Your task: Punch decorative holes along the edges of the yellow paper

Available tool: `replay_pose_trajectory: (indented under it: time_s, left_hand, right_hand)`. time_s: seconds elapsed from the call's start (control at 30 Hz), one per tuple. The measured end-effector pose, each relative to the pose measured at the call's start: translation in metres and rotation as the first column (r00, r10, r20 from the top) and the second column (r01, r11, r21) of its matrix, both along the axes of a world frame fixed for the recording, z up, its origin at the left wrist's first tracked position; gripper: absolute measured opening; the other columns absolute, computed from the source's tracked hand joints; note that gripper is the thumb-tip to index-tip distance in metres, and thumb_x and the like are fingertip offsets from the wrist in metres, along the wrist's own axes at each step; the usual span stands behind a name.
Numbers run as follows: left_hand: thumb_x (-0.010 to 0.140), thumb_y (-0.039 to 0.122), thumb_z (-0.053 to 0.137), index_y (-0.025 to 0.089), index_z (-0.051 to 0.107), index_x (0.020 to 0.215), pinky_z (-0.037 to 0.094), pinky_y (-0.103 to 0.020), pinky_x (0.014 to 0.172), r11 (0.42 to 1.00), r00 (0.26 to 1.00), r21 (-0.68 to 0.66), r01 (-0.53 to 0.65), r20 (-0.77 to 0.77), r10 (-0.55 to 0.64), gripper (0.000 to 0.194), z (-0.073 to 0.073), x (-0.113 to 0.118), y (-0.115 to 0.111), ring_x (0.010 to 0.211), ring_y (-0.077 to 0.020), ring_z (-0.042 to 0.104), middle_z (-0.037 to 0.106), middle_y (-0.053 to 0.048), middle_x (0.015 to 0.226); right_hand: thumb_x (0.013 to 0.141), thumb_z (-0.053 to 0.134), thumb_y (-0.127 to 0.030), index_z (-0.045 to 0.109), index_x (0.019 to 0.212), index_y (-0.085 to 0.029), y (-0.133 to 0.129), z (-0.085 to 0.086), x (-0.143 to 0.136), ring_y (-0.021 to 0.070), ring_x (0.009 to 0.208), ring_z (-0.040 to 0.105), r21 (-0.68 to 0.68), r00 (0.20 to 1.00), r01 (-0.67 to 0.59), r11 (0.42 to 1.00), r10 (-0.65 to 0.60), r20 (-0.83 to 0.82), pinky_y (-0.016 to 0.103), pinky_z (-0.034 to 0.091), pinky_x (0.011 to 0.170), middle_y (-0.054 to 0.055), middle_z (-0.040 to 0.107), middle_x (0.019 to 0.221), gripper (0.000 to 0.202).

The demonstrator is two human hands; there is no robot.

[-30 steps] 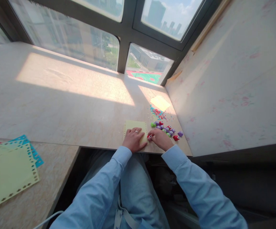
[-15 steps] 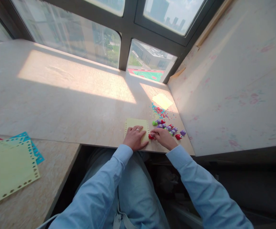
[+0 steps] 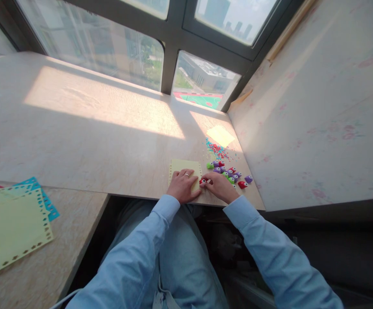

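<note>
A pale yellow sheet of paper point(image 3: 186, 164) lies at the front edge of the sill, with small punched holes along its left and right edges. Flat on it rests my left hand point(image 3: 183, 185), fingers spread, a ring on one finger. My right hand point(image 3: 220, 185) has its fingers closed around a small red craft punch point(image 3: 203, 181) at the sheet's right edge. A white eye-like spot shows on the punch; the fingers hide much of it. Just beyond the right hand stand several purple, green and red punches point(image 3: 230, 172).
Tiny blue, red and yellow paper bits point(image 3: 217, 150) are scattered behind the punches, near a sunlit yellow paper point(image 3: 220, 136). Larger punched yellow sheets point(image 3: 12, 231) lie at left over a blue sheet point(image 3: 49, 206). A wall point(image 3: 302, 128) bounds the right side, windows the back.
The red punch has turned in my right hand, so its white eye-like spot now shows. My left hand stays in place on the paper.
</note>
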State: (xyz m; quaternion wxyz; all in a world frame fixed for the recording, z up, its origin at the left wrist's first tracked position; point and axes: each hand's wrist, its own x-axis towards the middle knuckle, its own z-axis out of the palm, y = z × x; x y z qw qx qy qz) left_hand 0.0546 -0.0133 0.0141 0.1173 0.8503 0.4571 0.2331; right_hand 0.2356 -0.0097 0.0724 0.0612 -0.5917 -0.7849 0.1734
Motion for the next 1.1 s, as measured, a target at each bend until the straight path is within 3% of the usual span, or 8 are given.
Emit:
replay_pose_trajectory:
  time_s: [0.2, 0.4, 0.53, 0.63, 0.73, 0.83, 0.97, 1.1]
  left_hand:
    - [0.080, 0.053, 0.064, 0.025, 0.064, 0.110, 0.037, -0.048, 0.095, 1.000, 1.000, -0.013, 0.009, -0.010, -0.009, 0.041, 0.000, 0.000, 0.000, 0.124, -0.0298, 0.047, 0.057, -0.011, 0.132]
    - [0.081, 0.054, 0.063, 0.025, 0.064, 0.110, 0.036, -0.048, 0.095, 1.000, 1.000, -0.009, 0.009, -0.014, -0.009, 0.041, 0.000, -0.001, 0.001, 0.124, -0.0297, 0.047, 0.057, -0.011, 0.132]
    - [0.080, 0.054, 0.063, 0.024, 0.064, 0.110, 0.037, -0.048, 0.094, 1.000, 1.000, 0.000, 0.009, -0.018, -0.009, 0.043, -0.001, -0.001, 0.001, 0.123, -0.0299, 0.047, 0.058, -0.011, 0.132]
    - [0.080, 0.054, 0.064, 0.024, 0.064, 0.110, 0.037, -0.047, 0.094, 1.000, 1.000, 0.009, 0.009, -0.022, -0.008, 0.043, -0.002, 0.000, 0.001, 0.123, -0.0299, 0.047, 0.058, -0.011, 0.132]
    - [0.080, 0.054, 0.064, 0.023, 0.064, 0.109, 0.038, -0.047, 0.093, 1.000, 1.000, 0.023, 0.007, -0.028, -0.007, 0.042, -0.002, 0.000, 0.001, 0.122, -0.0301, 0.048, 0.058, -0.011, 0.131]
    - [0.081, 0.052, 0.063, 0.022, 0.064, 0.107, 0.038, -0.047, 0.092, 0.998, 0.999, 0.055, 0.005, -0.037, -0.003, 0.040, -0.002, 0.001, 0.000, 0.120, -0.0308, 0.050, 0.059, -0.012, 0.129]
    - [0.085, 0.046, 0.061, 0.018, 0.064, 0.103, 0.041, -0.047, 0.090, 0.991, 0.999, 0.136, 0.010, -0.040, -0.005, 0.034, -0.003, 0.004, -0.002, 0.116, -0.0314, 0.053, 0.060, -0.015, 0.125]
    - [0.090, 0.032, 0.056, 0.018, 0.065, 0.099, 0.043, -0.043, 0.089, 0.964, 0.996, 0.267, 0.021, 0.076, -0.043, 0.019, -0.001, 0.003, -0.005, 0.111, -0.0274, 0.056, 0.064, -0.014, 0.117]
  right_hand:
    - [0.088, 0.056, -0.016, 0.071, 0.093, -0.017, -0.003, 0.012, 0.002, 0.0190, 0.092, 0.062, -0.018, 0.988, 0.024, 1.000, -0.021, 0.154, 0.026, 0.042, 0.080, 0.008, 0.069, 0.097, 0.015]
    - [0.089, 0.057, -0.018, 0.068, 0.091, -0.016, -0.005, 0.014, 0.001, 0.0214, 0.092, 0.063, 0.042, 0.986, 0.079, 0.996, -0.084, 0.147, 0.029, 0.044, 0.080, 0.010, 0.069, 0.097, 0.012]
    - [0.087, 0.061, -0.024, 0.068, 0.092, -0.017, -0.010, 0.012, 0.008, 0.0223, 0.091, 0.064, 0.096, 0.989, 0.149, 0.984, -0.150, 0.002, 0.032, 0.047, 0.081, 0.010, 0.071, 0.096, 0.011]
    - [0.088, 0.058, -0.031, 0.067, 0.096, -0.018, -0.018, 0.009, 0.015, 0.0191, 0.075, 0.067, 0.012, 0.940, 0.247, 0.969, -0.237, -0.247, 0.030, 0.051, 0.067, 0.007, 0.071, 0.089, 0.018]
    - [0.086, 0.060, -0.047, 0.064, 0.101, -0.018, -0.028, 0.006, 0.017, 0.0177, 0.065, 0.067, -0.159, 0.770, 0.314, 0.936, -0.349, -0.534, 0.026, 0.050, 0.049, 0.005, 0.069, 0.084, 0.033]
    - [0.078, 0.068, -0.056, 0.063, 0.100, -0.018, -0.039, 0.002, 0.012, 0.0163, 0.062, 0.066, -0.353, 0.495, 0.292, 0.889, -0.456, -0.740, 0.025, 0.052, 0.046, 0.004, 0.068, 0.082, 0.044]
    - [0.068, 0.080, -0.053, 0.065, 0.093, -0.019, -0.053, -0.001, 0.002, 0.0143, 0.061, 0.067, -0.547, 0.135, 0.194, 0.814, -0.575, -0.807, 0.022, 0.053, 0.048, 0.002, 0.069, 0.079, 0.044]
    - [0.062, 0.086, -0.045, 0.065, 0.086, -0.020, -0.061, -0.006, -0.003, 0.0134, 0.060, 0.067, -0.611, -0.031, 0.144, 0.779, -0.613, -0.789, 0.021, 0.053, 0.048, 0.001, 0.072, 0.079, 0.041]
